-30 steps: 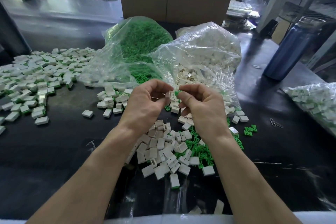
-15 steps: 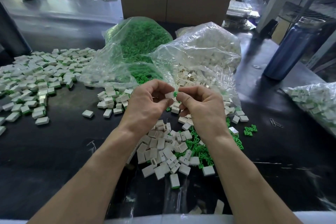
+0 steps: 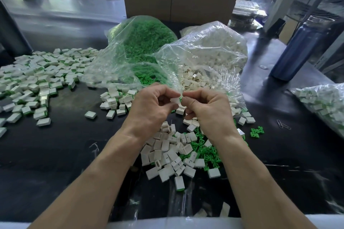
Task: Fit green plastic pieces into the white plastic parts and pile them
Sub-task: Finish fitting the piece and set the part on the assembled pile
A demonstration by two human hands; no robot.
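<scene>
Both hands were up over the bench, fingertips almost touching. The left hand pinched a small white part between thumb and finger. The right hand was curled tight just beside it, fingers pressed together at the part's right side. The green piece could not be seen, so I think it was being pushed in from the right. The done pile lay far left, nearer the left hand.
</scene>
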